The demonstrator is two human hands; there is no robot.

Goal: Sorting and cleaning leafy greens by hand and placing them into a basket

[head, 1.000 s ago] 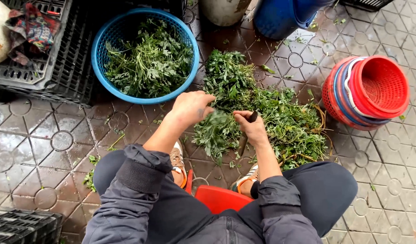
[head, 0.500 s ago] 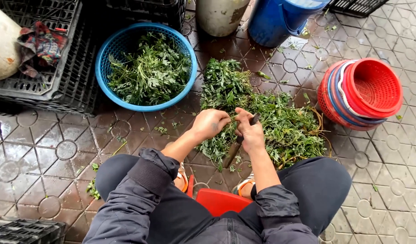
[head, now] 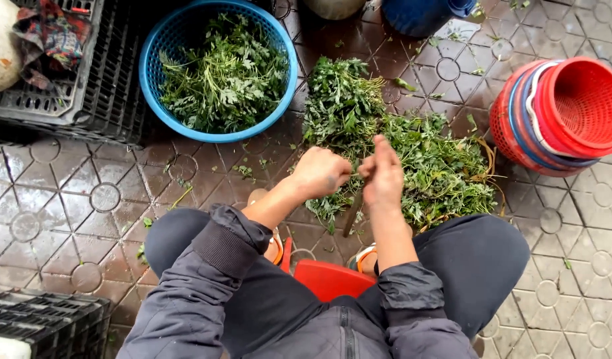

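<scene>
left hand (head: 321,171): fist-like, fingers curled in, pinching a sprig of greens at its right edge, just beside the right hand
right hand (head: 381,174): fingers straight and pressed together, pointing up, thumb side meeting the left hand; a dark knife-like handle (head: 352,214) hangs below it, can't tell how it's gripped
greens (head: 412,153): loose leafy pile on the floor, right under and beyond both hands, stems tangled, spreads toward the red baskets
sprig: between the two hands, mostly hidden by fingers
stool (head: 329,278): red, low, under the person, between the knees
sleeves (head: 219,266): dark grey, cuffs pushed up the forearms
blue basket (head: 153,60): round, up left of hands, full of picked greens, well apart from the pile
red baskets (head: 565,113): stacked, on their side, right of the pile, touching its edge
crate (head: 100,80): black, left of blue basket, touching it, cloth on top
floor (head: 73,199): wet patterned tiles, stray leaves
blue jug (head: 425,13): top edge, behind pile
</scene>
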